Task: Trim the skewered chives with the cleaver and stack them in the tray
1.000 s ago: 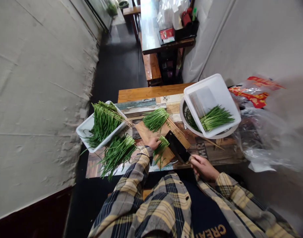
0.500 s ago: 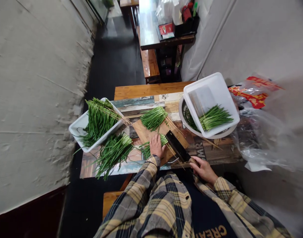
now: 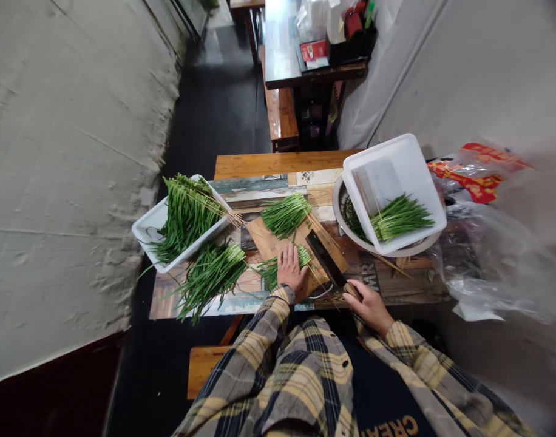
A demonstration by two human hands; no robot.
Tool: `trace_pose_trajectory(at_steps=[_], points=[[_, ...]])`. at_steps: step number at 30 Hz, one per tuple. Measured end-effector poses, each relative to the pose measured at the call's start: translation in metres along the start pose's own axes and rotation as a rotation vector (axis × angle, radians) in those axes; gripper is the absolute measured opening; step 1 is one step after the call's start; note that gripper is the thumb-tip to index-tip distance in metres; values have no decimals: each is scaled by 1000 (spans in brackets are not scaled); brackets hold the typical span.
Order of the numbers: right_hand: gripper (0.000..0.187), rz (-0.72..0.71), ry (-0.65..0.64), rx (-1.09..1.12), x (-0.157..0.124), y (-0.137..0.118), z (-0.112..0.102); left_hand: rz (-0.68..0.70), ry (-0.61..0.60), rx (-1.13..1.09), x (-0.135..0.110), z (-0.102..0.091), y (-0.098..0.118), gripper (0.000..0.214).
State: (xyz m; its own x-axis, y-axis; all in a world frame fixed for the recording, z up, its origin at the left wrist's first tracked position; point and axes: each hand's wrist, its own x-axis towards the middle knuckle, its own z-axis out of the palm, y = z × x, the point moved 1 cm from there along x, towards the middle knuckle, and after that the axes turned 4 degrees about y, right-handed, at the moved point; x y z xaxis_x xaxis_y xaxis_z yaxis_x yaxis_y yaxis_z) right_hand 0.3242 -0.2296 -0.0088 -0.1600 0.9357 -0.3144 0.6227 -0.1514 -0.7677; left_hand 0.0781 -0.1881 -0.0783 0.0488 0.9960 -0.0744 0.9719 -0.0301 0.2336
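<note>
My left hand [image 3: 290, 267] lies flat, fingers together, pressing a small bunch of green chives [image 3: 272, 271] on a wooden cutting board [image 3: 269, 243]. My right hand [image 3: 369, 306] is closed round the handle of a dark cleaver [image 3: 324, 260], whose blade rests on the board just right of the left hand. A second chive bunch on skewers [image 3: 285, 213] lies at the board's far end.
A white tray of skewered chives [image 3: 181, 216] sits at the left, with loose chives [image 3: 209, 277] beside it. At the right, a white tub holding chives [image 3: 393, 194] rests in a metal bowl. Plastic bags [image 3: 491, 255] crowd the right edge. A bench and another table stand beyond.
My left hand turned the small chive bunch crosswise on the board and flattened onto it. The cleaver, held by my right hand, edged closer to the bunch.
</note>
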Motion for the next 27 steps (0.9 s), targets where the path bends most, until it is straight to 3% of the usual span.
trace_pose_trajectory(at_steps=[8,27], points=[[39,-93,-52,-72,7,0,22,13,-14,-20,-7,11,-2,58],[39,-102,-92,-104,4,-22,18,49,-17,-59,-8,25,-9,54]])
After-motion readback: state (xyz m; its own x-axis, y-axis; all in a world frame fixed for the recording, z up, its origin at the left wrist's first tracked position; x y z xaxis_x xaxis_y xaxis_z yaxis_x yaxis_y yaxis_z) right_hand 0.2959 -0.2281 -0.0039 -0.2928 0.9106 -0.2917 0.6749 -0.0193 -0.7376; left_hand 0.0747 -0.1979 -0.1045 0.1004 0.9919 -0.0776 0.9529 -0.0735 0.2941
